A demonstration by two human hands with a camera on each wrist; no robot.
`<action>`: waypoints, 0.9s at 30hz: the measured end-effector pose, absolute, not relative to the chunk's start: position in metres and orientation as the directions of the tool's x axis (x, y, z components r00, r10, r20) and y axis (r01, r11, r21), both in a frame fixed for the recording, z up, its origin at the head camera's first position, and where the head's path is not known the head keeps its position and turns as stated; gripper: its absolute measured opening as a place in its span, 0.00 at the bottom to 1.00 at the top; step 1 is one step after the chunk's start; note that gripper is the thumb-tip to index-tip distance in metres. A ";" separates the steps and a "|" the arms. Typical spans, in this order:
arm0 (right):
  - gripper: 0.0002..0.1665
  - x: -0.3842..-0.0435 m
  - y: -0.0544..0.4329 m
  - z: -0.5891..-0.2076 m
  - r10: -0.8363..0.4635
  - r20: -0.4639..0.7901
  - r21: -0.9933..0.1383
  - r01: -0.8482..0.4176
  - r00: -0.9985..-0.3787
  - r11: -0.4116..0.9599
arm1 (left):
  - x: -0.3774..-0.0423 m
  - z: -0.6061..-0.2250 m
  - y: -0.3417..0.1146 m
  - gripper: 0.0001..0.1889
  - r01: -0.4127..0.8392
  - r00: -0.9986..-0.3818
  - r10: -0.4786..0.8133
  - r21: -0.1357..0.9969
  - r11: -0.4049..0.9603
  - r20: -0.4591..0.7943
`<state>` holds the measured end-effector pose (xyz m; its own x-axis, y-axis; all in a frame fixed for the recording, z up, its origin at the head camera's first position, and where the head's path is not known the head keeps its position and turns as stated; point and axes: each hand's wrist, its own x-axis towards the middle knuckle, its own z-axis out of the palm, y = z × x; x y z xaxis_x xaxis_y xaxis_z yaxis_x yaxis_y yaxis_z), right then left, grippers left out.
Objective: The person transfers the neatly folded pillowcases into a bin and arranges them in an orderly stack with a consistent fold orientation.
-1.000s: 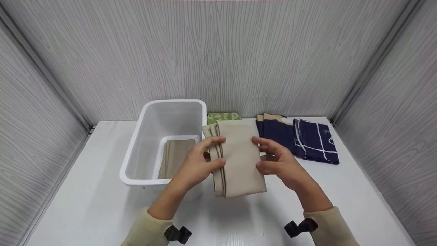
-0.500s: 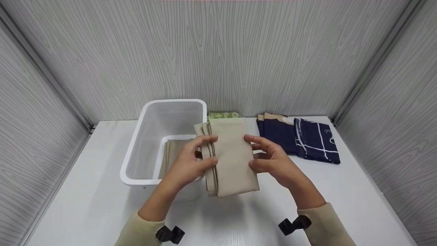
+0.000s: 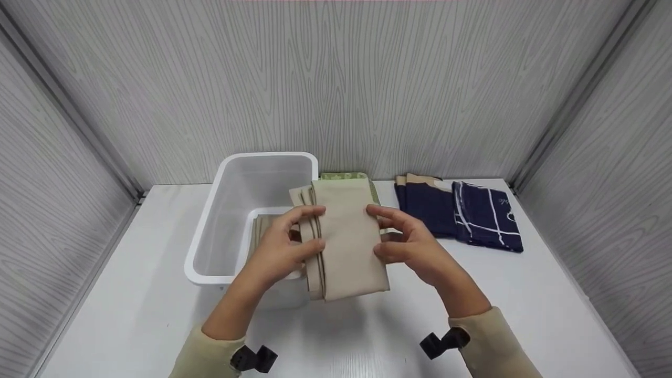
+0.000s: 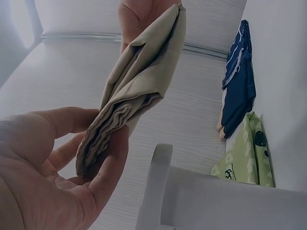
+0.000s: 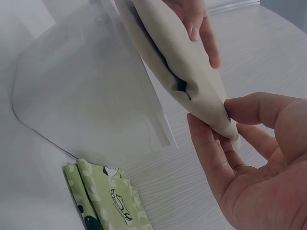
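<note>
A folded beige cloth is held up above the table, just right of the white bin, in the head view. My left hand pinches its left, layered edge between thumb and fingers. On the opposite edge, my right hand pinches the cloth the same way. The left wrist view shows the stacked folds of the cloth between the left thumb and fingers. In the right wrist view the cloth's smooth rounded side is gripped at its end. Inside the white bin lies another folded beige cloth, partly hidden by my left hand.
Behind the held cloth lies a folded green patterned cloth, mostly covered in the head view. Two folded navy cloths lie at the back right, one with tan and one with white lines. Grey wood-grain panels enclose the white table.
Both hands have carried the beige cloth leftward, closer to the bin. Their grip on it looks the same, and the left hand now covers more of the cloth inside the bin.
</note>
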<state>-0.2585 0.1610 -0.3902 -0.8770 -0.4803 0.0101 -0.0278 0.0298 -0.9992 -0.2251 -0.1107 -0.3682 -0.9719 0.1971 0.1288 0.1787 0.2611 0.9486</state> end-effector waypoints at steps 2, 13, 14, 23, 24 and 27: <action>0.44 -0.259 0.159 -0.390 -0.488 0.010 -1.000 -0.023 -0.873 0.021 | -0.225 -0.368 -0.113 0.29 0.168 -0.973 0.197 0.950 0.262 0.117; 0.45 -0.261 0.147 -0.391 -0.498 0.016 -1.000 -0.014 -0.867 -0.007 | -0.227 -0.369 -0.123 0.29 0.153 -0.975 0.197 0.952 0.266 0.102; 0.45 -0.261 0.146 -0.390 -0.499 0.016 -1.000 -0.014 -0.867 -0.008 | -0.227 -0.369 -0.124 0.29 0.152 -0.975 0.196 0.952 0.267 0.101; 0.44 -0.263 0.133 -0.388 -0.508 0.011 -1.000 -0.009 -0.861 -0.006 | -0.229 -0.369 -0.138 0.30 0.160 -0.975 0.194 0.949 0.272 0.109; 0.44 -0.264 0.132 -0.388 -0.511 0.011 -1.000 -0.009 -0.860 -0.006 | -0.229 -0.369 -0.140 0.29 0.160 -0.975 0.192 0.949 0.272 0.109; 0.44 -0.264 0.128 -0.387 -0.517 0.008 -1.000 -0.008 -0.856 -0.003 | -0.230 -0.368 -0.145 0.29 0.164 -0.975 0.190 0.947 0.277 0.114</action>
<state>-0.2644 0.1275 -0.3872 -0.8557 -0.5175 0.0079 -0.0077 -0.0025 -1.0000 -0.2295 -0.1446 -0.3679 -0.9752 0.1900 0.1135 0.1641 0.2768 0.9468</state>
